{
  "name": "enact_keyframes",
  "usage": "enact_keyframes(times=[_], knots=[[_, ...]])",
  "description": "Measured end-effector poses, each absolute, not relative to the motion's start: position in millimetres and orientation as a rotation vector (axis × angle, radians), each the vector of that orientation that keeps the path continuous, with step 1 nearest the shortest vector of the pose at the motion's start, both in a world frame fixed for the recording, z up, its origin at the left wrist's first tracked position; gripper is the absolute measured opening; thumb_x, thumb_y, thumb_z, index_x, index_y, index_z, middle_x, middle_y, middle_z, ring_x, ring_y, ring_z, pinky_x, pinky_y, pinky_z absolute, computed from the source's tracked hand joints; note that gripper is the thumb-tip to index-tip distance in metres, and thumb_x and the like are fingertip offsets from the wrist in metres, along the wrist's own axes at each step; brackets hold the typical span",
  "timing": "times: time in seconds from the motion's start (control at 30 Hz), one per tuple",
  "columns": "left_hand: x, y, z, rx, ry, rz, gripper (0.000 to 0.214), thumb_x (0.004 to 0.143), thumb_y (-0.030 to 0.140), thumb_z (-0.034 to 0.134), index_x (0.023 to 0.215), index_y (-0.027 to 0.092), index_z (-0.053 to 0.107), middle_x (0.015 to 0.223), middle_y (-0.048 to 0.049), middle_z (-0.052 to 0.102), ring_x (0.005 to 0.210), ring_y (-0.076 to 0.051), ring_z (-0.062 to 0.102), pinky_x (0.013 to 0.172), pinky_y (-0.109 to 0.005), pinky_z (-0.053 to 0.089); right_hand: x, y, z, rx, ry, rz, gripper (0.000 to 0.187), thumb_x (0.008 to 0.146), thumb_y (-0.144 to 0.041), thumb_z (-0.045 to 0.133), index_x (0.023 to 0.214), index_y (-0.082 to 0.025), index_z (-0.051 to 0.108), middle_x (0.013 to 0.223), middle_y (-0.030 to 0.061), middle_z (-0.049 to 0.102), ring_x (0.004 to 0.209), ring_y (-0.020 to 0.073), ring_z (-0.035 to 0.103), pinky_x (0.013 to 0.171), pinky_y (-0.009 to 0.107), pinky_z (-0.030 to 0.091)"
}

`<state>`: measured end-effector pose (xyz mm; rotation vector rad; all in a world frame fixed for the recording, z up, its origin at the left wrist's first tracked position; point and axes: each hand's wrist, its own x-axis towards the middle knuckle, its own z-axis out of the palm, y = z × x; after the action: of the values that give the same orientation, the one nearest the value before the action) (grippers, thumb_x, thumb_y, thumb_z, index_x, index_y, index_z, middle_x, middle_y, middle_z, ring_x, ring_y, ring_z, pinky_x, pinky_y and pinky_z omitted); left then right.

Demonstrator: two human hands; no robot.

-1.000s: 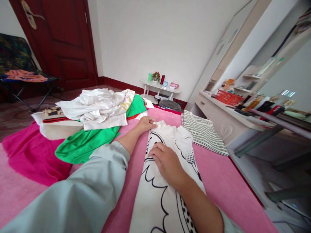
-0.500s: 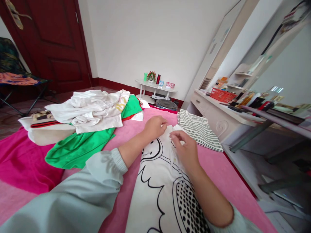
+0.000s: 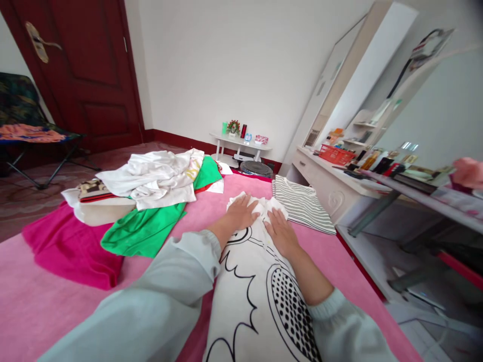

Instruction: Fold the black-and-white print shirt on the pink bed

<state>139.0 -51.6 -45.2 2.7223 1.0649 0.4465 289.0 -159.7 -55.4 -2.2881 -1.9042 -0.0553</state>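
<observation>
A white shirt with a black cartoon print [image 3: 252,296] lies folded lengthwise on the pink bed cover [image 3: 339,271] in front of me. My left hand [image 3: 241,213] rests flat on its far end, fingers stretched out. My right hand [image 3: 281,232] lies flat beside it on the same end, palm down, fingers together. Neither hand holds anything.
A folded striped garment [image 3: 302,203] lies just right of the shirt. A heap of white, green and magenta clothes [image 3: 151,193] sits to the left. A dressing table [image 3: 339,183] with bottles and a red basket stands at the right; a small white table [image 3: 239,143], door and chair behind.
Both hands were pinching the shirt's far end half a second ago; now they lie flat and pressed on it. The view has tilted slightly upward.
</observation>
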Motion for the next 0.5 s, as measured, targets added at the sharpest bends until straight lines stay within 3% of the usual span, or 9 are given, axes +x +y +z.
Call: enact_keyframes(times=[0.13,0.2,0.27,0.4,0.5], knots=[[148,-82,-27,2.624,1.432,0.443,0.057,0.088,0.034,0.048,0.142,0.017,0.039,0.153,-0.0087,0.019,0.141,-0.033,0.003,0.114,-0.052,0.0,287,-159,-51,-2.355,-1.925,-0.05,0.058,0.099,-0.045,0.016,0.147,-0.015,0.025,0.155,0.0035,0.011,0.142,0.0186,0.003,0.112,0.039,0.017],[153,-100,-20,2.596,1.512,0.412,0.057,0.082,0.024,0.052,0.138,0.015,0.046,0.152,-0.0099,0.021,0.141,-0.033,0.001,0.113,-0.051,-0.006,283,-157,-44,-2.424,-1.944,-0.03,0.057,0.099,-0.043,0.019,0.147,-0.013,0.025,0.155,0.0057,0.014,0.142,0.0201,0.005,0.112,0.04,0.018],[153,-118,-19,2.577,1.53,0.386,0.056,0.078,0.019,0.054,0.134,0.011,0.05,0.151,-0.0134,0.023,0.14,-0.033,0.005,0.114,-0.049,-0.004,276,-156,-34,-2.508,-1.948,-0.027,0.055,0.098,-0.039,0.024,0.145,-0.011,0.029,0.153,0.0094,0.02,0.141,0.0234,0.012,0.111,0.042,0.02],[128,-145,-37,2.532,1.483,0.47,0.057,0.089,0.029,0.041,0.141,0.007,0.038,0.15,-0.0184,0.023,0.138,-0.033,0.018,0.112,-0.051,0.014,260,-168,-26,-2.555,-1.93,-0.074,0.05,0.097,-0.032,0.027,0.14,-0.01,0.038,0.148,0.0146,0.032,0.136,0.0266,0.026,0.107,0.046,0.026],[104,-154,-53,2.51,1.408,0.596,0.059,0.092,0.044,0.036,0.144,0.015,0.034,0.152,-0.0127,0.021,0.139,-0.032,0.016,0.112,-0.049,0.017,252,-190,-36,-2.538,-1.812,-0.12,0.053,0.098,-0.034,0.021,0.145,-0.012,0.03,0.152,0.0127,0.023,0.138,0.0248,0.022,0.107,0.044,0.026]])
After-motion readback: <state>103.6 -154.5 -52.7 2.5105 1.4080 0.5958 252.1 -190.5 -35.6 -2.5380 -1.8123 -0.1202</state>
